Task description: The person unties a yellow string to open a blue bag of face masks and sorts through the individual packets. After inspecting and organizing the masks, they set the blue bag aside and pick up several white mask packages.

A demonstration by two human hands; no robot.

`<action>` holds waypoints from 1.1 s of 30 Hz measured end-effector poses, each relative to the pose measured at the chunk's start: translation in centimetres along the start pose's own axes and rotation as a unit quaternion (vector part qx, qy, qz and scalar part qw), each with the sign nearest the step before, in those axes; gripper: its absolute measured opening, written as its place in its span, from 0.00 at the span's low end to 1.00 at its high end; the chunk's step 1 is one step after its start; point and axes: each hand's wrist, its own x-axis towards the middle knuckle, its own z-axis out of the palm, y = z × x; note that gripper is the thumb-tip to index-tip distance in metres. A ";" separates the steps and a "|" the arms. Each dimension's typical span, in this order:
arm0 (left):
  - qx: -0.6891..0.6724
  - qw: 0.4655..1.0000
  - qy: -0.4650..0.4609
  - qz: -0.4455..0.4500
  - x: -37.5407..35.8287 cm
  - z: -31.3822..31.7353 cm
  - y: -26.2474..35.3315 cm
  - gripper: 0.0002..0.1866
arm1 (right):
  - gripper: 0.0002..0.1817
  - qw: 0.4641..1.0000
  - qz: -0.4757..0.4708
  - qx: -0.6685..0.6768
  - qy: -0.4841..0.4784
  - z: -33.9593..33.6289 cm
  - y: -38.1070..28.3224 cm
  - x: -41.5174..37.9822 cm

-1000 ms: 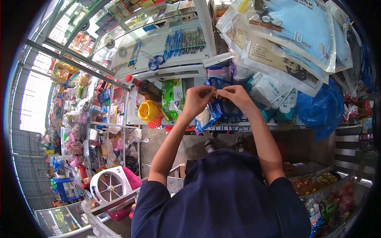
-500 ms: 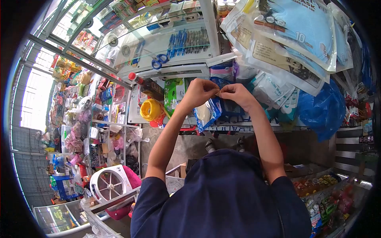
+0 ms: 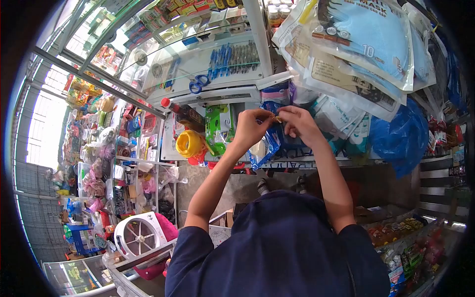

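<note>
My left hand (image 3: 252, 129) and my right hand (image 3: 302, 126) meet over the counter, thumbs and forefingers pinched close together. Between the fingertips shows a small yellowish thing (image 3: 278, 119), too small to name. Just below it a blue packet (image 3: 272, 143) with a clear window and pale contents lies slanted, its upper end partly hidden by my left hand. Left of my left hand lies a green packet (image 3: 217, 126). Beyond that are a dark bottle with a red cap (image 3: 189, 118) and a yellow roll (image 3: 189, 143).
A glass display case (image 3: 198, 54) with pens and blue scissors (image 3: 199, 84) stands ahead. Mask packs (image 3: 366, 44) hang at upper right, over teal-and-white packets (image 3: 341, 116) and a blue plastic bag (image 3: 401, 136). A white fan (image 3: 141, 235) stands at lower left.
My right hand has turned a little, its lower fingers now curled more loosely below the pinch. Both hands sit slightly lower in view, and the camera has shifted a little.
</note>
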 end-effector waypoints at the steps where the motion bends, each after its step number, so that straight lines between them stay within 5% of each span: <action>1: -0.004 1.000 0.008 -0.010 -0.1 0.1 -0.1 0.10 | 0.15 0.995 -0.060 -0.074 0.009 0.3 0.3 -0.1; 3: -0.061 0.998 0.004 -0.028 0.0 0.3 -0.9 0.10 | 0.17 0.959 -0.176 -0.219 0.026 0.7 1.2 -0.2; 10: -0.087 0.994 -0.021 -0.060 0.0 0.0 -1.0 0.11 | 0.13 0.849 -0.317 -0.422 0.036 0.8 1.1 -0.8; 13: 0.015 0.999 -0.041 0.014 0.6 -0.5 -0.4 0.11 | 0.09 0.848 -0.318 -0.421 0.046 1.1 1.4 -0.3; 19: 0.103 0.984 -0.132 0.051 2.8 -1.7 0.7 0.10 | 0.13 0.945 -0.127 -0.300 -0.015 0.5 2.4 0.5; 33: 0.257 0.934 -0.139 0.206 0.9 -4.6 11.4 0.04 | 0.08 0.952 -0.128 -0.238 -0.142 0.1 -5.8 -2.9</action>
